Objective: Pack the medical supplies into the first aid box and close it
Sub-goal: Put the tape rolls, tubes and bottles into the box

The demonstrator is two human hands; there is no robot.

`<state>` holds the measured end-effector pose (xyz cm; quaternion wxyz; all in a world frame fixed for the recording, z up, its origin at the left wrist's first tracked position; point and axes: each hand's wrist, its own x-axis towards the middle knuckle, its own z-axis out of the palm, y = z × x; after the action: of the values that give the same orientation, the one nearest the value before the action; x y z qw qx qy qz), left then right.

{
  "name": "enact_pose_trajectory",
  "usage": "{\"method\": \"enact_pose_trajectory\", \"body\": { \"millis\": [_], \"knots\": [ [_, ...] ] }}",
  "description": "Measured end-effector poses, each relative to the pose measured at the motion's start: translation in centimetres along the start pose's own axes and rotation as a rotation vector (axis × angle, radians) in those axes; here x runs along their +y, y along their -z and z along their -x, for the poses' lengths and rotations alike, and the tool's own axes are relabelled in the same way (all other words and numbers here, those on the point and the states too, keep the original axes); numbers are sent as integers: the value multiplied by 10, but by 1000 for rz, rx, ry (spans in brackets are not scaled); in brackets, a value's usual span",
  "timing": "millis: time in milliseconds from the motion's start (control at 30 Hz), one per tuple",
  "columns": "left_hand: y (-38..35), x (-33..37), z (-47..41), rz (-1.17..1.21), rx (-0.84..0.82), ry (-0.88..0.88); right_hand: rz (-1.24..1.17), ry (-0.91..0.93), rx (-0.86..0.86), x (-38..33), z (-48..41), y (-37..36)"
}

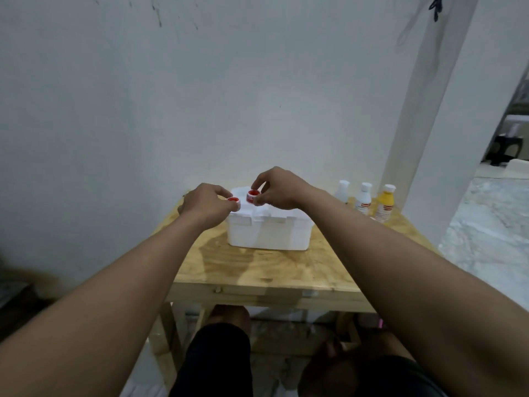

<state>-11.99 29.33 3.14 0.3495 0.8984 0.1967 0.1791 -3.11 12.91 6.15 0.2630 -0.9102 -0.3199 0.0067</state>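
Note:
A white first aid box (267, 233) stands on a small wooden table (266, 267), its lid down as far as I can tell. My left hand (204, 206) pinches a small white roll with a red centre (234, 200) just above the box's left top edge. My right hand (279, 189) holds a second red-and-white roll (253, 195) in its fingertips over the box's top. The two rolls sit close together, a little apart. Three bottles stand at the table's back right: a clear one (342, 191), a white one (364, 198) and a yellow one (385, 204).
The table stands against a white wall (200, 110), with a white pillar (429, 110) at its right. My knees (226, 319) are under the table's front edge. Bare wood lies in front of the box.

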Motion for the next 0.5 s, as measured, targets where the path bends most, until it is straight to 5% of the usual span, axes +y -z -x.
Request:
{"method": "enact_pose_trajectory", "body": {
  "millis": [500],
  "knots": [
    [-12,-13,-12,194,-104,32,69,-12,-45,-2,-18,-23]
  ]
}}
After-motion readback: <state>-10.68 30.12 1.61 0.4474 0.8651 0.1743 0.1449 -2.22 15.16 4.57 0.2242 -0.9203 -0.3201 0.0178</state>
